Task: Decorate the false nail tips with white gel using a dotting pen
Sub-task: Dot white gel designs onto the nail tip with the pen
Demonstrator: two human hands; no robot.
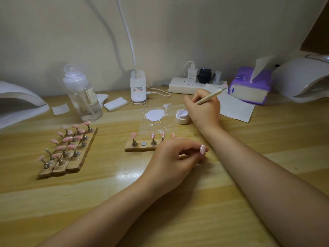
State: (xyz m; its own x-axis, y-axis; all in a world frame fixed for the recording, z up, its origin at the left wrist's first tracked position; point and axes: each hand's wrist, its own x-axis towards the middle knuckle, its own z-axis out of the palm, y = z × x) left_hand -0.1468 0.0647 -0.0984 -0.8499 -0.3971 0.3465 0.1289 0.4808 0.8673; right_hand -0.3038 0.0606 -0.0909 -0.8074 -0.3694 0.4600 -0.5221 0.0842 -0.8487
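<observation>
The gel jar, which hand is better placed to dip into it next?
The right hand. It grips the dotting pen right beside the open gel jar, while the left hand holds a nail tip.

bottle point(83, 97) label, lamp base point(138, 88) sticker, both unreadable

Landmark: the small round white gel jar point(182, 117), its contents pale lilac-white. Just left of it a white gel splash point(154, 115) marks the striped yellow-tan wooden table point(204, 202). Below-left, pink nail tips with white dots point(153, 135) stand on a tan holder strip point(139, 148). Far right sits a purple tissue pack point(250, 86). Above-right, a cream dotting pen point(209, 97).
</observation>
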